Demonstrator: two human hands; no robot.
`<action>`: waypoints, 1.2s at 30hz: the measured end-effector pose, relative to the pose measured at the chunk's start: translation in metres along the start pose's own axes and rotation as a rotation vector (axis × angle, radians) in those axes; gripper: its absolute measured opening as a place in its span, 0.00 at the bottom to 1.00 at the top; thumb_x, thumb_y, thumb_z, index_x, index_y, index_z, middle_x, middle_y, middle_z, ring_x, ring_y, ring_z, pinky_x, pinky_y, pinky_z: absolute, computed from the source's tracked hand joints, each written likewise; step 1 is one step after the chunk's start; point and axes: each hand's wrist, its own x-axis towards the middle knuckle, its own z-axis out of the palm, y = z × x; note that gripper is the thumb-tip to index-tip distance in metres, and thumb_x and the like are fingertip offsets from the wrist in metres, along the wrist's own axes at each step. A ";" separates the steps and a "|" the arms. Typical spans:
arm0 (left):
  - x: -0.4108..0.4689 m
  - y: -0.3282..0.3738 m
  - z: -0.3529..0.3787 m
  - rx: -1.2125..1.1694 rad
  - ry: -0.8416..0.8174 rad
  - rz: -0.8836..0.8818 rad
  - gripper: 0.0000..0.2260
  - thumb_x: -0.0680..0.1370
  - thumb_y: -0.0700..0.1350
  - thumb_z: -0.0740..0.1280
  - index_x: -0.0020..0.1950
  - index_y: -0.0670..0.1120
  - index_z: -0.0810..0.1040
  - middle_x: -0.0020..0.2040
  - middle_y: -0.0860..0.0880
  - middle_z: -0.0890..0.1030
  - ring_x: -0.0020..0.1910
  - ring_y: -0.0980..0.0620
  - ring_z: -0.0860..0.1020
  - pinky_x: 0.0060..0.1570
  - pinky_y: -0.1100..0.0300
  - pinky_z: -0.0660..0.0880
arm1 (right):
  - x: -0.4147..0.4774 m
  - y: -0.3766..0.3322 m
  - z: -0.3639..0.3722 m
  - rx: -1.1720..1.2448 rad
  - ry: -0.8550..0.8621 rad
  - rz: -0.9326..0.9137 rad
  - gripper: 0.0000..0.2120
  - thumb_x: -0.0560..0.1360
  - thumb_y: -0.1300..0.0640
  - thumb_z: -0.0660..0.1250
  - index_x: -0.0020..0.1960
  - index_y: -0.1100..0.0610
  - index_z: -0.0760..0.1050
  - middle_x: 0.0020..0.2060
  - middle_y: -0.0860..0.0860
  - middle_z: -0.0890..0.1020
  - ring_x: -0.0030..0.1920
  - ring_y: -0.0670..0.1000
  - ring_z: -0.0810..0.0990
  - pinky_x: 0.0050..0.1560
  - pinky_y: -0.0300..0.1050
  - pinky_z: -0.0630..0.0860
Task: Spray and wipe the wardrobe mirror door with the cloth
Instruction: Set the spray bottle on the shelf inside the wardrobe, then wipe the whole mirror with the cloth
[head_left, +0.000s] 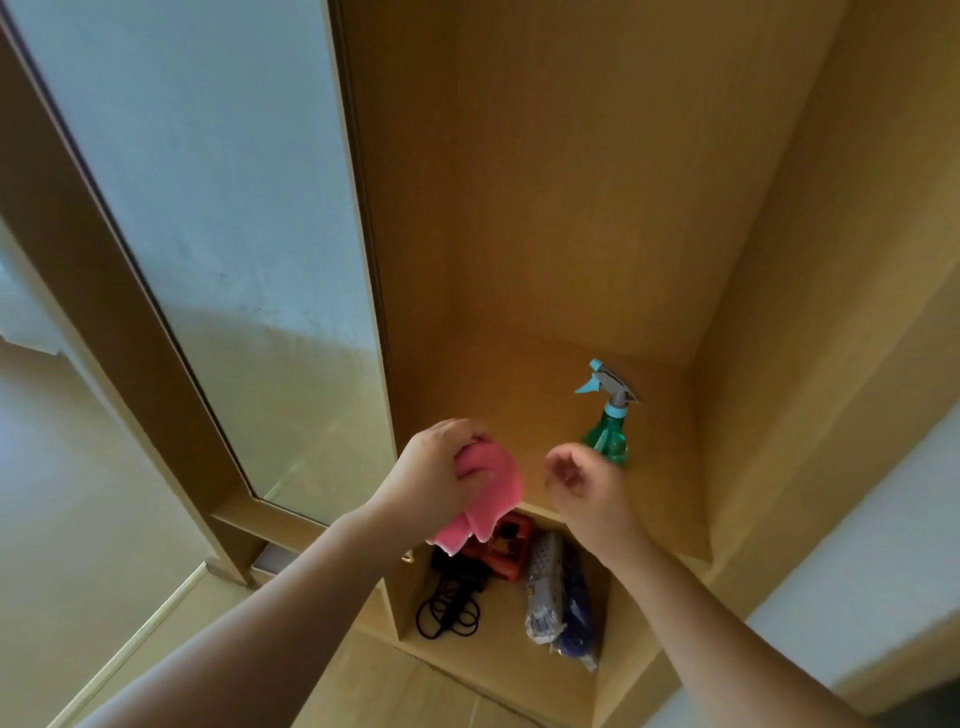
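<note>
Left hand (441, 470) grips a bunched pink cloth (491, 480) near the mirror door (218, 208); right hand (584, 480), seemingly empty and loosely curled, hovers beside the green spray bottle (608, 421).

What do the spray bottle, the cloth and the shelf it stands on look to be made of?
Spray bottle: translucent green plastic, grey and teal trigger head. Cloth: soft pink fabric, probably microfibre; it bunches in the left hand. Shelf: matte wood-grain board, likely laminate.

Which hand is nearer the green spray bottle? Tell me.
Right. The right hand hovers just beside the spray bottle, empty, fingers loosely curled. The left hand is farther off toward the mirror door, gripping the pink cloth.
</note>
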 end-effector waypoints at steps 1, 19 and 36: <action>-0.004 0.000 -0.008 0.003 0.008 0.016 0.11 0.73 0.41 0.67 0.55 0.50 0.79 0.50 0.56 0.79 0.49 0.58 0.76 0.46 0.70 0.73 | -0.001 -0.014 0.006 0.007 -0.021 -0.073 0.09 0.74 0.61 0.69 0.45 0.46 0.76 0.41 0.44 0.79 0.43 0.45 0.79 0.45 0.37 0.77; -0.127 -0.126 -0.264 -0.110 0.210 -0.023 0.15 0.74 0.47 0.72 0.59 0.54 0.77 0.49 0.60 0.78 0.47 0.64 0.78 0.45 0.67 0.78 | -0.013 -0.251 0.218 -0.142 -0.195 -0.532 0.29 0.68 0.37 0.70 0.66 0.36 0.64 0.68 0.25 0.52 0.68 0.28 0.57 0.56 0.16 0.58; -0.056 -0.089 -0.347 -0.239 0.088 0.148 0.20 0.61 0.62 0.73 0.50 0.60 0.78 0.46 0.58 0.82 0.42 0.62 0.81 0.40 0.65 0.81 | 0.058 -0.329 0.166 -0.314 0.445 -0.652 0.08 0.77 0.56 0.65 0.48 0.61 0.79 0.49 0.52 0.77 0.46 0.44 0.76 0.44 0.37 0.76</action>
